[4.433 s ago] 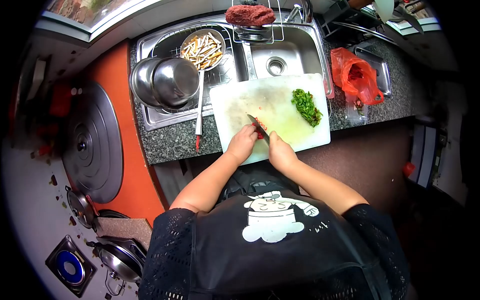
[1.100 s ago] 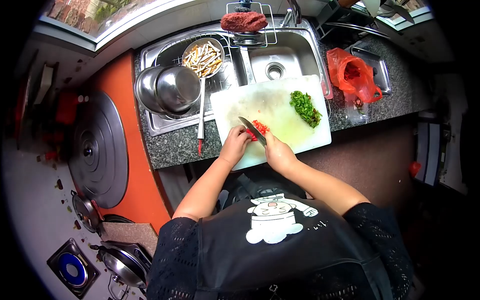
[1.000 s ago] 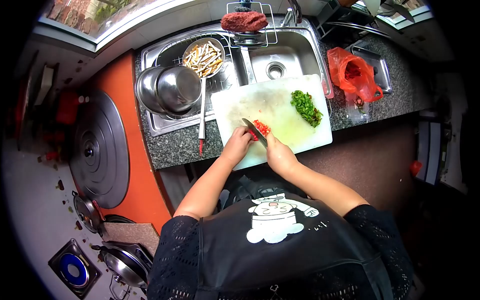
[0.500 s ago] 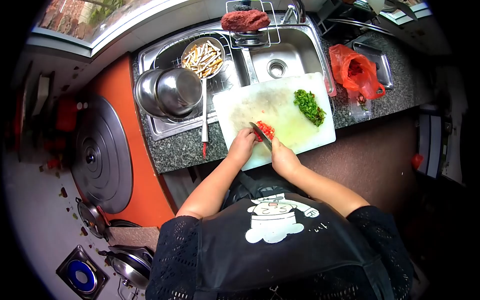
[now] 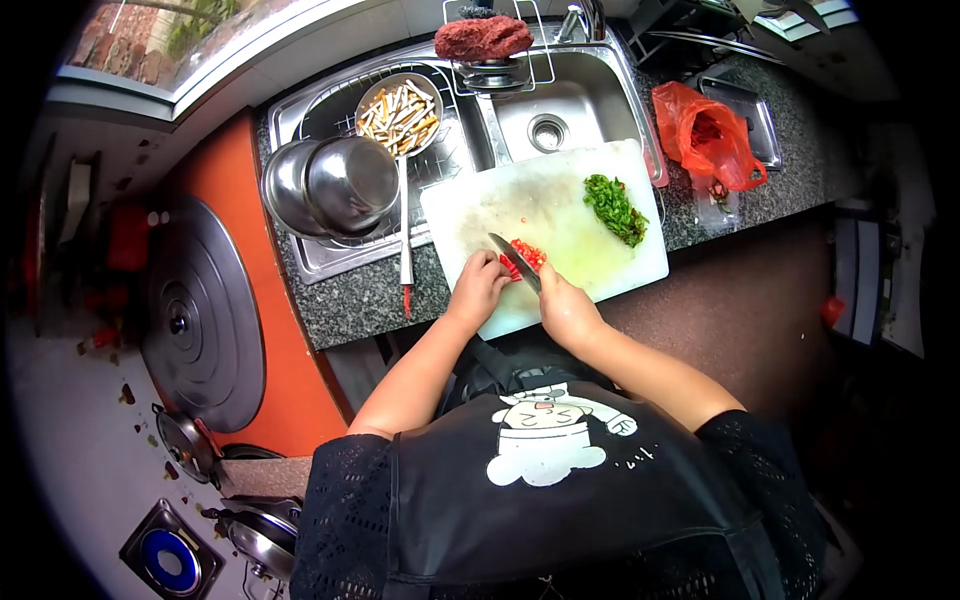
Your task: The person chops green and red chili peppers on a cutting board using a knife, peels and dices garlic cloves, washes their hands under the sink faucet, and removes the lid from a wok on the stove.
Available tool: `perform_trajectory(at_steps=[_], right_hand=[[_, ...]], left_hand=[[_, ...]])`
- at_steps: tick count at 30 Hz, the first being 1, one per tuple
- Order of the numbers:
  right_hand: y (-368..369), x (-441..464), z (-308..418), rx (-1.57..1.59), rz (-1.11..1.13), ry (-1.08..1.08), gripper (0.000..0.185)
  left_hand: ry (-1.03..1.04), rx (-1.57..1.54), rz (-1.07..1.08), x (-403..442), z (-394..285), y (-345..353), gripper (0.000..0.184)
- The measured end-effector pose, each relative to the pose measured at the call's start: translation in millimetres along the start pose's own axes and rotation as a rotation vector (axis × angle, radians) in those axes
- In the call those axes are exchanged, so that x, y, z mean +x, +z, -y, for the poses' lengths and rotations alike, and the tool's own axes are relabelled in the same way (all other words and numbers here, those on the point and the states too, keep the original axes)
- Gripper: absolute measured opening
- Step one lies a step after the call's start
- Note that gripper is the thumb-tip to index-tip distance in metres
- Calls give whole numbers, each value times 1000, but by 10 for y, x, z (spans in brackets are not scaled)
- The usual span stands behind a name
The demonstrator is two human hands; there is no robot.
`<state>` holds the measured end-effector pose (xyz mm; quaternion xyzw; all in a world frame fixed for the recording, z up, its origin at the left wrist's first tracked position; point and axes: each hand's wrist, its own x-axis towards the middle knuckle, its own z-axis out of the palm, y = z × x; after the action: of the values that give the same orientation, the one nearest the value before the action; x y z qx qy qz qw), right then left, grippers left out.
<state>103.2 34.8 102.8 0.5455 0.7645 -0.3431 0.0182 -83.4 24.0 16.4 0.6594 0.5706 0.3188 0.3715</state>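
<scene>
A white cutting board (image 5: 590, 272) lies across the sink's front edge and the counter. On it, my right hand (image 5: 568, 308) is closed around the handle of a knife (image 5: 514, 260), its blade slanting up to the left. My left hand (image 5: 480, 286) presses bent fingertips on red chili (image 5: 508, 266) just left of the blade; its fingers partly cover the chili. Finely cut red chili (image 5: 530, 252) sits against the blade's right side. Chopped green pieces (image 5: 615, 210) form a pile on the board's right part.
Behind the board is a double steel sink (image 5: 590, 110). Steel bowls (image 5: 350, 185) and a long-handled strainer (image 5: 400, 118) of pale and orange strips stand at left. Dark red meat (image 5: 484, 40) rests on a rack. An orange-red plastic bag (image 5: 700, 135) and a metal tray (image 5: 752, 120) occupy the right counter.
The knife blade has shifted slightly left and its tip sits higher. My left fingers have drawn back a little, showing more red chili beside the blade. The whole view has moved slightly.
</scene>
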Motion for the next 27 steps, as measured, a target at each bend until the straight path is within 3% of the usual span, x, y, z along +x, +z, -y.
perform_trajectory(at_steps=[12,15,27], right_hand=[[118,110,63,-80,106,78,21],[3,93,9,16,-26,7,21],[9,10,-25,-20,62,31,20]], left_hand=[[-4,74,30,59,46,44,20],[-6,36,64,68,65,-6,21],[21,85,74,19,-37,15,20]])
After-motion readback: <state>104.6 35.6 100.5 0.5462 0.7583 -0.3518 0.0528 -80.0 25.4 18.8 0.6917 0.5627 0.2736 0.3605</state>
